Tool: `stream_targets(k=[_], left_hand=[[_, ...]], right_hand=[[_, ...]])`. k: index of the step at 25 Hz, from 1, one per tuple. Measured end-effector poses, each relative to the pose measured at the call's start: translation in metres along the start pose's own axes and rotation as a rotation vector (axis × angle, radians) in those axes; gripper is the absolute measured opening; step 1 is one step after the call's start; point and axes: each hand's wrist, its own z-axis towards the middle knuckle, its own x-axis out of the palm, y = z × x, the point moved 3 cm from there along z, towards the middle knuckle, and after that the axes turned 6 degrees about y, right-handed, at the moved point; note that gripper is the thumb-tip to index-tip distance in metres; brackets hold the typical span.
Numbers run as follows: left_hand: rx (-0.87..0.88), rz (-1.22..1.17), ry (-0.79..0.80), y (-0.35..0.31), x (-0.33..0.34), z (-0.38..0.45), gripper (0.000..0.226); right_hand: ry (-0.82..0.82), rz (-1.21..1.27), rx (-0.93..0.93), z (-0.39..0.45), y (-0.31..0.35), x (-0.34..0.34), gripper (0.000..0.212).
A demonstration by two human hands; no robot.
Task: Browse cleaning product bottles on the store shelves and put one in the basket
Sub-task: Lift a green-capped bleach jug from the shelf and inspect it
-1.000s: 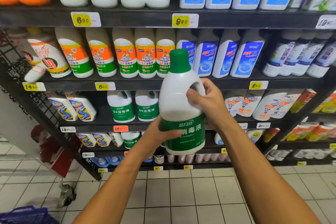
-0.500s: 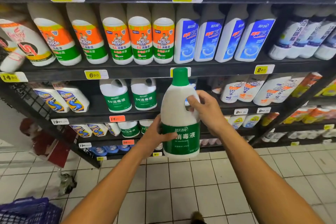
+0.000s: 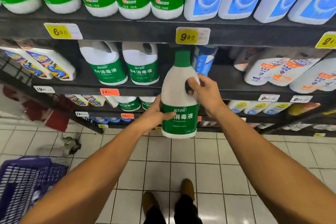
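A white disinfectant bottle [image 3: 179,96] with a green cap and green label stands upright in the air in front of the shelves. My right hand [image 3: 204,92] grips its handle near the shoulder. My left hand [image 3: 156,114] holds the lower body, thumb across the green label. A purple mesh basket [image 3: 27,183] sits on the floor at the lower left, well left of the bottle and below my left forearm.
Dark shelves [image 3: 127,31] carry rows of white cleaning bottles with green, orange and blue labels, and yellow and red price tags. Two matching green-label bottles [image 3: 120,67] stand left of the held one. White floor tiles and my two shoes [image 3: 169,200] lie below.
The view has tilted down and moved closer to the shelves. The bottle has come lower in both hands, and more of the basket and my shoes now show.
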Motion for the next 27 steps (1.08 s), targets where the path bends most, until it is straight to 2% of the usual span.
stream_targets(k=[3, 7, 14, 17, 24, 27], left_hand=[[-0.008, -0.015, -0.076, -0.003, -0.007, 0.020, 0.059], [0.023, 0.005, -0.125, -0.013, -0.017, 0.038, 0.062], [0.117, 0.134, -0.185, -0.050, -0.037, 0.068, 0.067], [0.116, 0.219, -0.212, -0.061, -0.045, 0.079, 0.072], [0.151, 0.377, -0.346, -0.069, -0.049, 0.096, 0.077], [0.167, 0.407, -0.401, -0.074, -0.045, 0.098, 0.075]], right_hand=[[0.006, 0.054, -0.003, 0.026, -0.007, 0.002, 0.015], [0.009, 0.037, 0.005, 0.052, -0.007, 0.003, 0.010], [-0.093, -0.015, -0.060, 0.090, 0.014, -0.001, 0.009], [-0.091, -0.024, -0.101, 0.098, 0.021, 0.001, 0.017], [-0.089, -0.246, -0.101, 0.115, 0.017, -0.002, 0.029], [-0.115, -0.209, -0.124, 0.116, 0.018, 0.000, 0.028]])
